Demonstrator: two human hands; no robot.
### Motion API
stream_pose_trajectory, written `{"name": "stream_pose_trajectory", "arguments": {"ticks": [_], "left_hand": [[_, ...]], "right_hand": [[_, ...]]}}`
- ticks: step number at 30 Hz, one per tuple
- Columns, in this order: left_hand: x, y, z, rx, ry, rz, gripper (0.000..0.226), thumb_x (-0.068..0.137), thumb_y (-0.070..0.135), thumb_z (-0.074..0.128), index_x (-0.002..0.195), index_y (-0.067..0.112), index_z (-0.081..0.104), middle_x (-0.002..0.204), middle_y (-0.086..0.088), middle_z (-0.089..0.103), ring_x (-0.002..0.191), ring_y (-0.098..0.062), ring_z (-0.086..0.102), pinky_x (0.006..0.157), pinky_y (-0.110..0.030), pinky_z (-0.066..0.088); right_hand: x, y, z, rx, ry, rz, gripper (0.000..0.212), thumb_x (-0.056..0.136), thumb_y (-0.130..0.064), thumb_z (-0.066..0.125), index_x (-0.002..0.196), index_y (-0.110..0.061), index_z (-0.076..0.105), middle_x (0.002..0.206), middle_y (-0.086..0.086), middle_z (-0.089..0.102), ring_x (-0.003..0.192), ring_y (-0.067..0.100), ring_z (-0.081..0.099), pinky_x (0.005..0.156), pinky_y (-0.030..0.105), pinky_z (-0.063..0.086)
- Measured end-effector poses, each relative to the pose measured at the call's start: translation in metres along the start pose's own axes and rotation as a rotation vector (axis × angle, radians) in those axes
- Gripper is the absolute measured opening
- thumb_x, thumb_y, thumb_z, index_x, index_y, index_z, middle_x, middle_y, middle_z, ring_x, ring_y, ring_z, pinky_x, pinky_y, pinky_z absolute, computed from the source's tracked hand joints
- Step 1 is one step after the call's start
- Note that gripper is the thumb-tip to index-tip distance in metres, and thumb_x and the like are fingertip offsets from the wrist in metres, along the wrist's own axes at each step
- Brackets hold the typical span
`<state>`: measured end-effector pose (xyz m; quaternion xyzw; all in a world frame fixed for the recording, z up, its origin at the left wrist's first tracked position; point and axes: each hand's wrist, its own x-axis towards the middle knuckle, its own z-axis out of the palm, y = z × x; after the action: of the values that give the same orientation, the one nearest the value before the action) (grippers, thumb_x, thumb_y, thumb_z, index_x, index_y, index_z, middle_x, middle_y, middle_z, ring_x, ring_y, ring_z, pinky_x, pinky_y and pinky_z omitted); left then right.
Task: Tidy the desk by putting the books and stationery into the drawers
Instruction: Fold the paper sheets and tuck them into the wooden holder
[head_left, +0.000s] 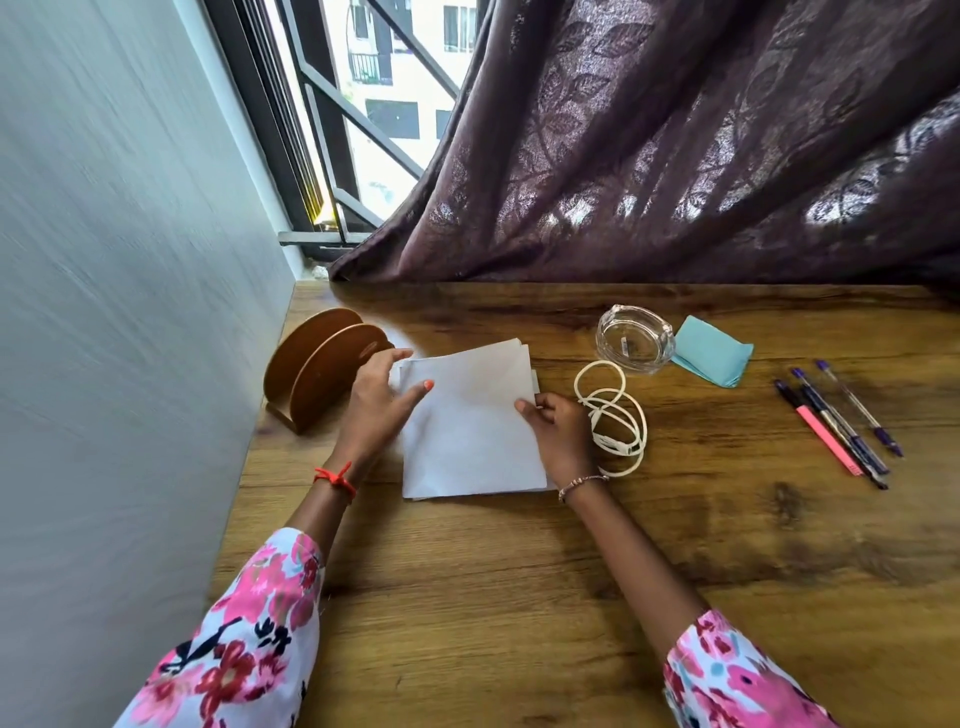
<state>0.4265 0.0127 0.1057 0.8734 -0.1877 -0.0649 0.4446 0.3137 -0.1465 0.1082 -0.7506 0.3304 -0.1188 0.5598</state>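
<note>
Head view. A stack of white papers (467, 421) sits at the middle of the wooden desk (519, 597), held at both side edges. Its near edge casts a shadow on the desk; whether the stack is fully resting or slightly raised cannot be told.

The left hand (376, 400) grips the stack's left edge. The thumb lies flat on the top sheet, and the fingers curl round the far left corner. A red thread band (336, 480) circles that wrist.

The right hand (561, 431) pinches the right edge, thumb on top and fingers curled at the side. A beaded bracelet (582, 483) is on that wrist. Both forearms wear floral sleeves.

A brown wooden holder (322, 364) made of two round panels stands upright just left of the left hand, near the wall (104, 312).

A coiled white cable (613, 415) lies just beside the right hand, on its right. Whether they touch is not clear.

Beyond the cable stands a clear glass ashtray (634, 338). A folded teal sheet (711, 356) lies against its right side.

Well apart, at the right of the desk, three pens (860, 409) lie side by side at a slant. A pink highlighter (828, 440) lies alongside them on the left.

A dark purple curtain (675, 130) hangs behind the desk, its hem meeting the far edge. A barred window (374, 104) shows at the upper left.
</note>
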Motion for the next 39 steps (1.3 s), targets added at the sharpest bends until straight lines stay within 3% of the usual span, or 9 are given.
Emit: {"name": "stream_pose_trajectory", "arguments": {"ticks": [3,11,16,19,21,27,32,37,39], "left_hand": [[-0.006,-0.003,0.007,0.068,0.071,-0.071,0.048,0.083,0.017,0.067,0.125,0.001,0.05,0.128,-0.015,0.05,0.12,-0.028,0.045,0.098,-0.033,0.037],[-0.019,0.003,0.022,0.158,0.057,-0.211,0.044,0.085,0.022,0.064,0.118,-0.004,0.054,0.114,-0.021,0.056,0.108,-0.032,0.051,0.093,-0.04,0.042],[-0.017,0.019,0.025,0.091,0.021,-0.312,0.044,0.084,0.023,0.065,0.116,-0.006,0.055,0.106,-0.019,0.062,0.103,-0.031,0.056,0.081,-0.032,0.042],[-0.013,0.023,0.027,0.02,-0.005,-0.375,0.022,0.082,0.023,0.067,0.076,0.003,0.058,0.084,-0.022,0.059,0.091,-0.035,0.057,0.063,-0.028,0.035],[-0.013,0.022,0.025,-0.043,-0.027,-0.404,0.032,0.081,0.019,0.068,0.058,0.011,0.047,0.073,-0.023,0.054,0.076,-0.036,0.054,0.052,-0.027,0.031],[-0.016,0.019,0.018,-0.417,-0.121,-0.431,0.007,0.078,0.007,0.066,0.084,0.009,0.068,0.089,-0.014,0.07,0.087,-0.031,0.066,0.081,-0.043,0.053],[-0.018,0.023,0.006,-0.613,-0.197,-0.389,0.029,0.081,0.002,0.061,0.11,0.0,0.059,0.101,-0.015,0.066,0.091,-0.027,0.065,0.079,-0.036,0.053],[-0.016,0.028,-0.004,-0.752,-0.191,-0.337,0.048,0.084,-0.005,0.058,0.124,0.014,0.04,0.104,-0.004,0.062,0.093,-0.016,0.062,0.076,-0.031,0.052],[-0.017,0.029,-0.007,-0.824,-0.18,-0.332,0.058,0.081,-0.01,0.058,0.126,0.019,0.033,0.101,-0.002,0.061,0.089,-0.014,0.062,0.074,-0.029,0.054]], "right_hand": [[0.001,0.006,-0.001,-0.127,0.094,-0.001,0.016,0.087,-0.016,0.06,0.084,0.0,0.062,0.075,0.013,0.066,0.064,0.016,0.052,0.057,0.02,0.039],[-0.008,0.006,0.005,-0.677,0.088,0.016,0.04,0.088,-0.03,0.057,0.111,0.003,0.055,0.125,0.02,0.048,0.118,0.034,0.043,0.096,0.037,0.037],[-0.005,-0.003,0.006,-0.649,0.034,0.036,0.04,0.087,-0.024,0.059,0.112,0.007,0.053,0.124,0.023,0.049,0.121,0.034,0.041,0.101,0.036,0.03],[0.002,-0.002,0.007,-0.57,0.037,0.083,0.041,0.082,-0.021,0.066,0.11,0.006,0.055,0.121,0.023,0.056,0.116,0.035,0.049,0.098,0.04,0.041],[0.005,0.0,0.007,-0.511,0.045,0.112,0.04,0.078,-0.019,0.069,0.108,0.005,0.057,0.118,0.021,0.059,0.112,0.034,0.054,0.093,0.039,0.046],[0.004,0.004,0.006,-0.31,0.033,0.14,0.034,0.077,-0.013,0.07,0.104,0.004,0.058,0.113,0.017,0.062,0.104,0.03,0.058,0.084,0.034,0.046],[0.004,0.002,0.001,-0.138,0.038,0.113,0.046,0.074,-0.018,0.074,0.111,-0.002,0.052,0.112,0.013,0.059,0.1,0.025,0.058,0.08,0.03,0.046],[0.008,-0.002,-0.004,0.061,-0.021,0.135,0.068,0.07,-0.023,0.078,0.126,-0.008,0.041,0.111,0.008,0.058,0.093,0.018,0.058,0.084,0.035,0.051],[0.009,-0.003,-0.007,0.134,-0.106,0.141,0.058,0.074,-0.02,0.075,0.123,-0.007,0.046,0.114,0.009,0.061,0.09,0.015,0.061,0.076,0.025,0.054]]}}
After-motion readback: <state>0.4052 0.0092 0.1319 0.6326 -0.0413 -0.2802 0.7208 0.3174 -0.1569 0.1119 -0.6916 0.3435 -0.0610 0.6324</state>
